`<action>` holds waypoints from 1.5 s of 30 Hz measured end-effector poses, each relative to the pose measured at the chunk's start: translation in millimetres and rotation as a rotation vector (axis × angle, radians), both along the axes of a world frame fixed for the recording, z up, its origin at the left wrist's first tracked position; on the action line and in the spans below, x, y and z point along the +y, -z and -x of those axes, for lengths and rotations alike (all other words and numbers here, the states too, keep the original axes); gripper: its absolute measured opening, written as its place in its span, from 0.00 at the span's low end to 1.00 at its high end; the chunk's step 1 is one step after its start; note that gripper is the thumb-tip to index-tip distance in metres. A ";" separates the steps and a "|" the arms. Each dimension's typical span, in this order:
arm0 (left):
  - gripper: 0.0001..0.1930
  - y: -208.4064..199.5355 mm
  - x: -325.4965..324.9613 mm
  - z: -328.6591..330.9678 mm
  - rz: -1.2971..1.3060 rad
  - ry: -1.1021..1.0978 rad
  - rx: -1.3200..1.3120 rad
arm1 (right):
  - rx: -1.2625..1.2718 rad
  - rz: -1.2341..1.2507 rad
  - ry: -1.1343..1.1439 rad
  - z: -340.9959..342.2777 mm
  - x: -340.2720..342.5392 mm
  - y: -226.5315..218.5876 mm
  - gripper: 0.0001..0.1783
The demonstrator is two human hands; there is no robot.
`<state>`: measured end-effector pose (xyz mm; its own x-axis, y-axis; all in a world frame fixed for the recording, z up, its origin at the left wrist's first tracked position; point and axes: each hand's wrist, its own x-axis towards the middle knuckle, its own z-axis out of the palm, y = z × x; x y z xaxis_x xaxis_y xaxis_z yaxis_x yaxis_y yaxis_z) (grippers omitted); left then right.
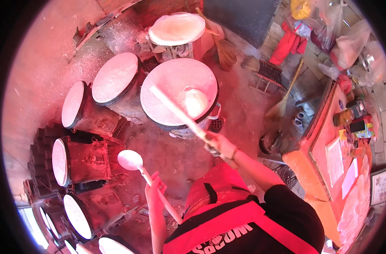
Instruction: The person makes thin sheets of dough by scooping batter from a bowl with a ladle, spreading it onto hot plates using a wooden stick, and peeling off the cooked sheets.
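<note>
My left hand (156, 189) is closed round the handle of a long spoon (130, 160). Its round, pale-coated bowl points up and away from me, over the floor. In my right hand (220, 144) is a long wooden stick (176, 109), slanting up and left over a large round pot (218, 93). The pot has a dark rim and a side handle, and a pale pink-white surface fills it. A brighter round patch (196, 103) shows on that surface beside the stick. Whether the stick touches the surface, I cannot tell.
Several round drums with pale tops, such as this drum (116, 78), curve round the left side. Another pale round top (177, 28) stands behind the pot. Brooms (280, 108) lean at the right, near an orange table (307, 169) with jars and papers. Bags hang at the upper right.
</note>
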<state>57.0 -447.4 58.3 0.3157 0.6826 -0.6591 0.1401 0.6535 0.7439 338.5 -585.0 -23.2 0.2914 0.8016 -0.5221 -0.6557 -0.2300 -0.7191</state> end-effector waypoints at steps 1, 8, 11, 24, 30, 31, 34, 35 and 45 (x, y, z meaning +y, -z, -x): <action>0.17 -3.2 -3.7 -10.6 0.020 -0.007 -0.018 | 0.001 0.021 0.021 -23.5 -15.2 4.6 0.20; 0.11 -19.1 -33.7 -46.8 0.090 0.026 -0.018 | -0.356 0.027 0.163 -114.1 19.9 -16.0 0.22; 0.12 -21.7 -43.3 -65.0 0.066 -0.007 -0.125 | -0.841 0.005 0.076 -110.8 56.5 22.9 0.21; 0.07 -24.3 -30.0 -84.1 0.105 0.110 -0.180 | -0.319 -0.102 0.274 -61.9 21.5 25.5 0.18; 0.08 -24.3 -15.5 -94.5 0.087 0.298 -0.159 | -0.296 0.135 0.387 -78.8 19.5 -15.4 0.17; 0.08 -21.9 -10.3 -100.7 0.091 0.312 -0.162 | -0.300 0.202 0.222 -74.5 12.8 -13.2 0.18; 0.05 -8.3 15.3 -123.0 0.022 0.360 -0.190 | -0.192 0.124 0.156 -55.2 -12.3 -32.2 0.18; 0.06 -2.9 25.9 -133.9 -0.019 0.387 -0.210 | -0.258 0.081 0.225 -49.1 -15.3 -32.7 0.18; 0.06 88.7 58.4 -220.1 0.190 0.194 -0.323 | 0.016 0.040 0.273 6.2 25.3 5.0 0.05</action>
